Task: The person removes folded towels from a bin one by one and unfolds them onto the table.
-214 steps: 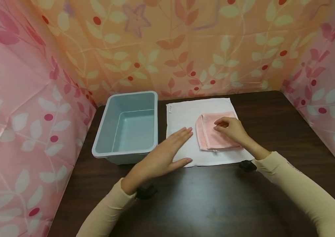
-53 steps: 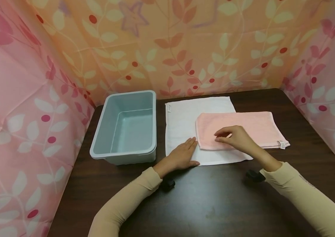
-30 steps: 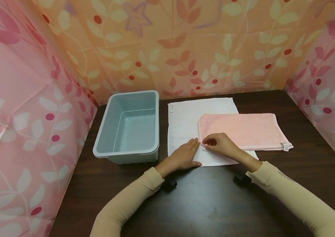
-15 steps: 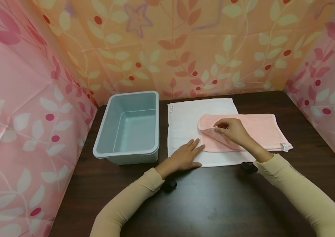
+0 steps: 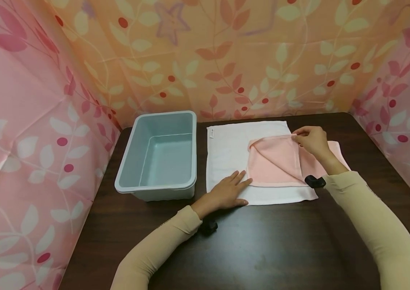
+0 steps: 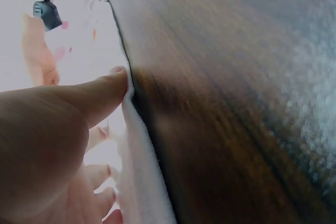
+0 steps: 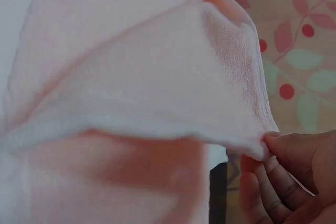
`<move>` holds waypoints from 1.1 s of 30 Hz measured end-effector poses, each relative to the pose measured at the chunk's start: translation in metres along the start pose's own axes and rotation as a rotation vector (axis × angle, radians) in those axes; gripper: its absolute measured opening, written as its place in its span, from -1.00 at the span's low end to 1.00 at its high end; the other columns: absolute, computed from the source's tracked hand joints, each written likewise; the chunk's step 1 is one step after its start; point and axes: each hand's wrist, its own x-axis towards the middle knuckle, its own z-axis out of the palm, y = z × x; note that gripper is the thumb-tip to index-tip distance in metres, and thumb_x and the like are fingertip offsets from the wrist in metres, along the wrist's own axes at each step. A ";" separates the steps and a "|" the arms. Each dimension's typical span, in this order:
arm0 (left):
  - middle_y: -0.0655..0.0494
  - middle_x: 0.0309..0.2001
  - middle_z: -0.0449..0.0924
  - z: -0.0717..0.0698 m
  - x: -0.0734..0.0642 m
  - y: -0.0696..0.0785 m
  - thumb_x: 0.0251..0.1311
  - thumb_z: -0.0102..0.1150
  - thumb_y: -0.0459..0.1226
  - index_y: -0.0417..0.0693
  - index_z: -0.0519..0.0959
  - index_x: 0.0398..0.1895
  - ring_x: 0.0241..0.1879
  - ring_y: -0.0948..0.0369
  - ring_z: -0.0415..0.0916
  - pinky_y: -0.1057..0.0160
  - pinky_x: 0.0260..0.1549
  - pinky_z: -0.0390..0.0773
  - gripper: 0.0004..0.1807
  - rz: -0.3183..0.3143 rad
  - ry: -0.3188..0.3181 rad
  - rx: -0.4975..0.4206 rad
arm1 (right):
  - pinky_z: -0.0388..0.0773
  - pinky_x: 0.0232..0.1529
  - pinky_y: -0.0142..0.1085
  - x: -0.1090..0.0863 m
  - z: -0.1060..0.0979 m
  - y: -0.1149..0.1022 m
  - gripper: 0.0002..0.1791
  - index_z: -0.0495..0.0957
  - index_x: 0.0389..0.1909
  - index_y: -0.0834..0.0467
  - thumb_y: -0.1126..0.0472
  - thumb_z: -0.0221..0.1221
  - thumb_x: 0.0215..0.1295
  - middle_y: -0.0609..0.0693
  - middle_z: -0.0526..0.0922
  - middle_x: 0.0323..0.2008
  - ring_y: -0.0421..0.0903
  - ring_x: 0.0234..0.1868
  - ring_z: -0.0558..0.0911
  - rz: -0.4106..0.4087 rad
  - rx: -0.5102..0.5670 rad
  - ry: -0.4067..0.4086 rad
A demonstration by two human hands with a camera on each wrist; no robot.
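Observation:
My right hand [image 5: 313,141] pinches a corner of the pink towel [image 5: 270,171] between thumb and fingers. That corner is raised, and the top layer is peeled back diagonally; the right wrist view shows the lifted flap [image 7: 157,72] stretched from the fingertips. Beneath the pink towel a white towel [image 5: 226,149] lies flat, its tag at the far left corner. My left hand [image 5: 224,191] rests on the white towel with fingers spread, fingertips right at the pink towel's left edge. In the left wrist view, its thumb [image 6: 105,95] lies along the white towel's near edge.
A light blue-grey plastic basin [image 5: 192,153] stands to the left of the towels with nothing in it. The dark wooden table [image 5: 259,249] extends toward me and to the right. Floral cloth hangings [image 5: 117,60] enclose the back and both sides.
The pink towel went from a small folded square to a longer strip laid out rightward. My right hand then took its near left corner and drew it back and right. My left hand came down and stayed.

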 end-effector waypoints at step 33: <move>-0.03 0.61 -0.09 -0.004 -0.001 0.001 0.37 0.05 0.13 0.14 0.04 0.58 0.60 0.01 -0.09 0.09 0.52 0.15 -0.19 -0.003 0.003 -0.012 | 0.33 -0.29 -0.17 0.009 0.024 0.039 -0.79 0.63 -0.38 0.34 0.22 0.30 0.22 0.28 0.65 -0.40 0.19 -0.29 0.55 -0.029 -0.196 -0.036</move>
